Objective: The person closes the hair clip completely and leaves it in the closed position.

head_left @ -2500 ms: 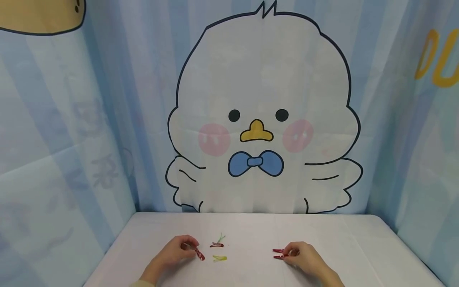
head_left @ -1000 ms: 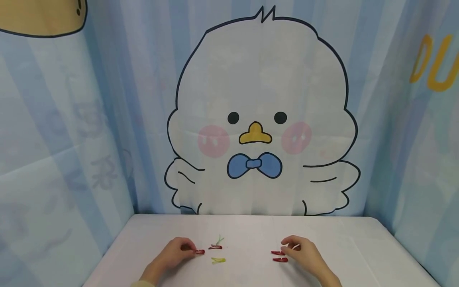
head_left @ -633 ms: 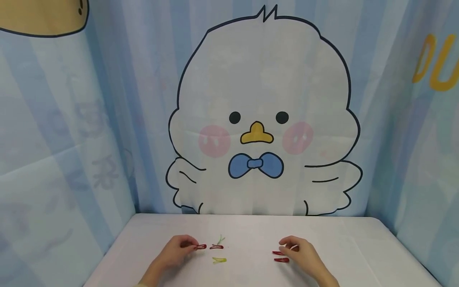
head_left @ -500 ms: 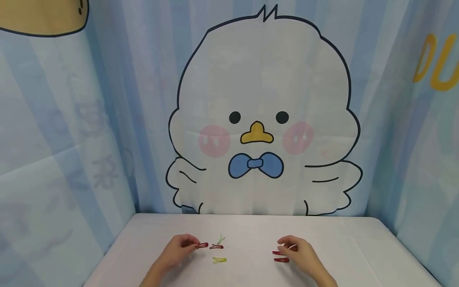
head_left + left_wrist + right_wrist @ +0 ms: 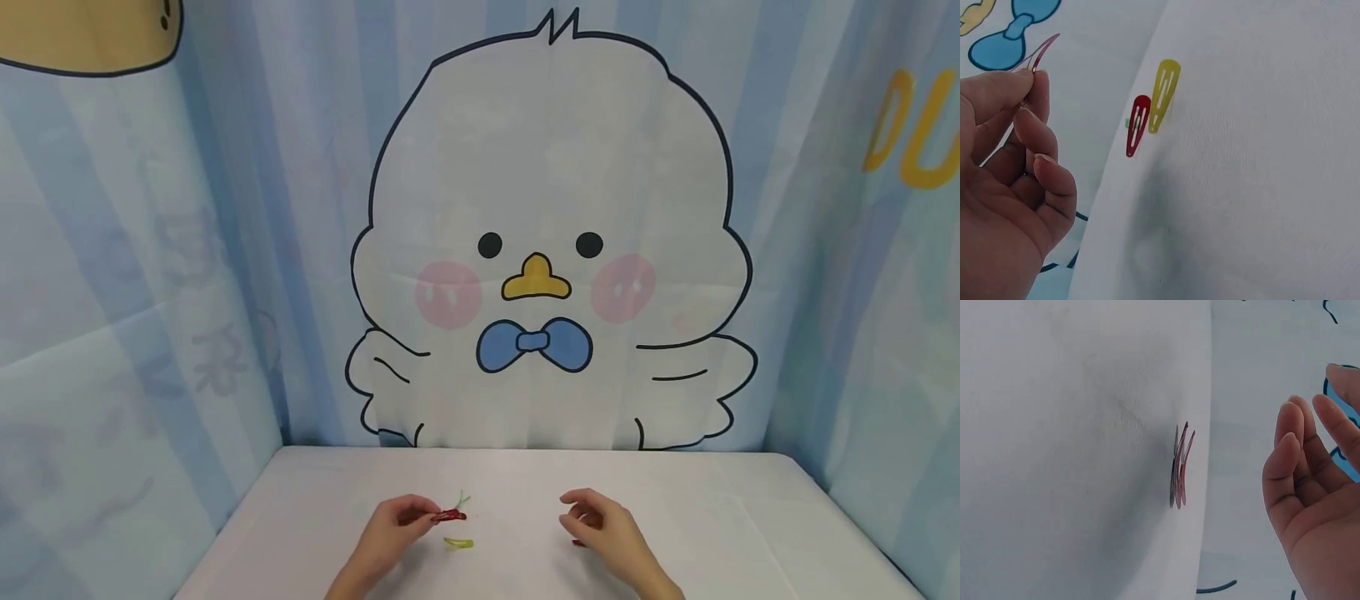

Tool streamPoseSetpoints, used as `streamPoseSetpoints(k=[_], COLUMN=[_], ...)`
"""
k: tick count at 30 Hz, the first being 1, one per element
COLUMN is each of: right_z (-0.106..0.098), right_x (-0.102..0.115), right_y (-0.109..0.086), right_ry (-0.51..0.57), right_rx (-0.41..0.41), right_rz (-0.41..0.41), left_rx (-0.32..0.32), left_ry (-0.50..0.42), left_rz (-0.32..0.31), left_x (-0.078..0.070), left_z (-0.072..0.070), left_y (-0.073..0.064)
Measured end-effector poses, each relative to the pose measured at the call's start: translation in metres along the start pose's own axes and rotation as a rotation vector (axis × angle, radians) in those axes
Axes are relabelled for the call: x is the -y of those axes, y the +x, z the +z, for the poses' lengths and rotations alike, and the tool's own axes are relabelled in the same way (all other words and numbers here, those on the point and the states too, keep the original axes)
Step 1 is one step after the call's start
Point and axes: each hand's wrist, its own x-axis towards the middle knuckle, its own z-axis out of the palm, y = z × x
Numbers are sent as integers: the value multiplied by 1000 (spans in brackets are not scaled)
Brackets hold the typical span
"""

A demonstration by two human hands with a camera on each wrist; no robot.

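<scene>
My left hand point(image 5: 393, 529) pinches a red snap hair clip point(image 5: 1040, 57) between thumb and fingertips, above the table. In the left wrist view the clip is edge-on, its two parts spread. In the head view it overlaps another red hair clip point(image 5: 1138, 125) lying on the table. Beside that one lies a yellow hair clip point(image 5: 1165, 95), and behind it shows a green one point(image 5: 462, 500). My right hand point(image 5: 611, 533) hovers with fingers loosely bent and nothing in them. Near it, red hair clips point(image 5: 1181, 475) stand on edge on the table, mostly hidden by the hand in the head view.
A white table point(image 5: 750, 517) spreads under both hands. Its far edge meets a striped curtain point(image 5: 322, 250) with a large cartoon chick point(image 5: 547, 150); more curtain closes in the left and right sides.
My left hand has carried its red clip rightward to the other red clip. My right hand has let go of the red clips on the right and moved left above them.
</scene>
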Motion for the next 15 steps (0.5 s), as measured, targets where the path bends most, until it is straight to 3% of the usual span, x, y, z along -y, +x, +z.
streamPoseSetpoints(k=[8,15], right_z=[16,29], right_x=[10,14], right_y=[-3,-5], right_ry=[-44,-9], right_rx=[-32,-15], right_rz=[-47,-54], left_rx=[-20,6], left_ry=[-42,-114], left_rz=[-17,-29], left_x=[-9,-11], left_z=[18,36], left_y=[-5,-10])
